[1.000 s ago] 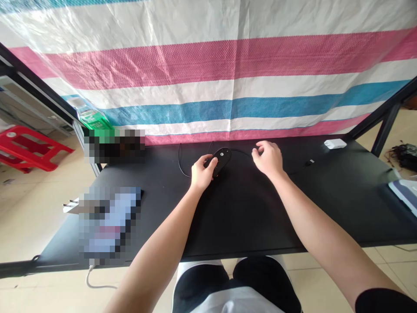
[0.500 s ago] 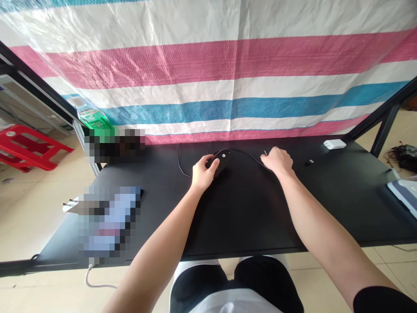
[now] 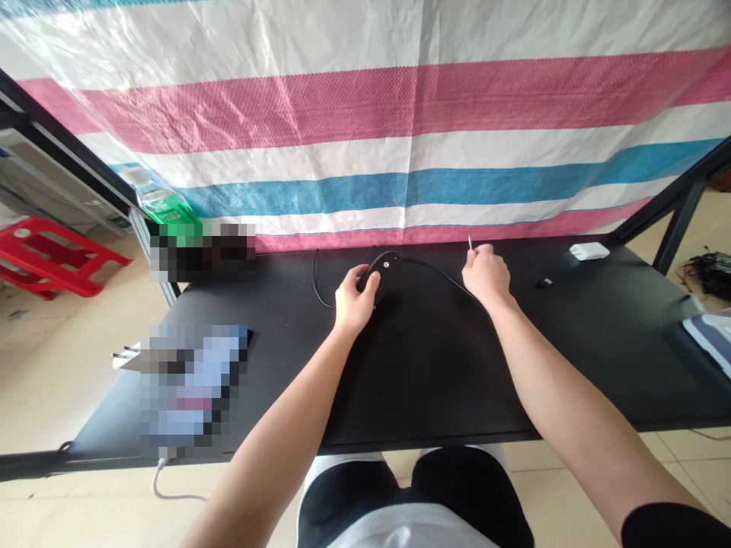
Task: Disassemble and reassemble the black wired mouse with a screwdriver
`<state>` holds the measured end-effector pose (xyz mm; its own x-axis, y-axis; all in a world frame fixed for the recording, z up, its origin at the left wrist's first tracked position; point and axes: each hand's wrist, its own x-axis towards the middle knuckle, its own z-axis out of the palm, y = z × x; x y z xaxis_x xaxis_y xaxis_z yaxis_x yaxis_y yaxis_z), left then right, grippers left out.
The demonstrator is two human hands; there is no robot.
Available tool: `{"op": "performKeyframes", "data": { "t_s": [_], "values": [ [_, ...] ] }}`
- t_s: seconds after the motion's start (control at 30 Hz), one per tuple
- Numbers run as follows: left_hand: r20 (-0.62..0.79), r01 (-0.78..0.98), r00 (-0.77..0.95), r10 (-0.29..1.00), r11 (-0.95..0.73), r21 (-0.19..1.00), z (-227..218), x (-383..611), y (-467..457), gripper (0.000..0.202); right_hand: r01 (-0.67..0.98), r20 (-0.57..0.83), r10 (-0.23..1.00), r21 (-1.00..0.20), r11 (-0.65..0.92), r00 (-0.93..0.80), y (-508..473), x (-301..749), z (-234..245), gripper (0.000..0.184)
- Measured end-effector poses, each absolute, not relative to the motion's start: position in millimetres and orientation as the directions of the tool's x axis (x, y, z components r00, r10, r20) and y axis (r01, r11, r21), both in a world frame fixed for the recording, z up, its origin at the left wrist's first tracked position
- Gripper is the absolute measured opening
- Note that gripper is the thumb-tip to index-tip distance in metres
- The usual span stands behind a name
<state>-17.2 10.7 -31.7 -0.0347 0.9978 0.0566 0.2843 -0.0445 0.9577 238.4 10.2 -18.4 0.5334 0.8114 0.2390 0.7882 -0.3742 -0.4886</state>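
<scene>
My left hand (image 3: 355, 303) is closed around a black computer mouse (image 3: 389, 275), thumb on the near side. The mouse is tilted up and shows a small round pale spot on its face. Its thin black cable (image 3: 437, 272) runs right toward my right hand (image 3: 488, 275). That hand is a fist with a thin metal rod (image 3: 470, 243) sticking up out of it; the rest of the rod is hidden in the fingers. Just right of the fist, a USB plug (image 3: 544, 285) lies on the black tabletop (image 3: 434, 373).
A white charger (image 3: 589, 251) lies at the back right. On the left are a blurred-out phone-like slab (image 3: 197, 388), a white plug (image 3: 126, 356) and a green-labelled bottle (image 3: 171, 213). A striped tarp (image 3: 354, 114) hangs behind the table; a red stool (image 3: 51, 255) stands on the floor.
My right fist has turned and moved slightly, so the metal rod now points upward and shows more. In my left hand the mouse has tipped more upright.
</scene>
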Motion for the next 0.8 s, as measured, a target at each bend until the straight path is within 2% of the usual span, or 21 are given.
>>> {"op": "performKeyframes", "data": {
  "t_s": [0.13,0.2,0.33,0.43,0.5,0.6,0.7,0.8],
  "values": [
    [0.044,0.18,-0.09,0.995,-0.027,0.983,-32,-17,13,0.047,0.806,0.392,0.84,-0.586,-0.086,0.375,6,226,-16,0.028],
    [0.04,0.157,-0.098,0.994,-0.024,0.987,-32,-17,14,0.047,0.787,0.422,0.847,-0.617,0.008,0.322,4,221,-17,0.028],
    [0.035,0.163,-0.093,0.995,-0.02,0.986,-33,-17,16,0.047,0.727,0.373,0.866,-0.687,0.016,0.334,5,214,-22,0.018],
    [0.024,0.171,-0.084,0.996,-0.009,0.985,-33,-17,17,0.048,0.674,0.326,0.865,-0.739,-0.019,0.382,9,214,-26,0.03],
    [0.018,0.181,-0.077,0.997,-0.004,0.983,-33,-17,17,0.049,0.655,0.326,0.861,-0.756,-0.011,0.39,11,216,-28,0.029],
    [0.013,0.182,-0.071,0.997,0.0,0.983,-32,-17,16,0.05,0.597,0.341,0.864,-0.8,0.06,0.37,12,218,-32,0.03],
    [0.008,0.156,-0.072,0.997,0.003,0.988,-32,-17,16,0.049,0.51,0.329,0.888,-0.85,0.13,0.32,12,218,-37,0.046],
    [0.011,0.132,-0.078,0.997,0.0,0.991,-32,-17,16,0.048,0.528,0.377,0.882,-0.829,0.185,0.283,14,219,-43,0.049]
  ]
}}
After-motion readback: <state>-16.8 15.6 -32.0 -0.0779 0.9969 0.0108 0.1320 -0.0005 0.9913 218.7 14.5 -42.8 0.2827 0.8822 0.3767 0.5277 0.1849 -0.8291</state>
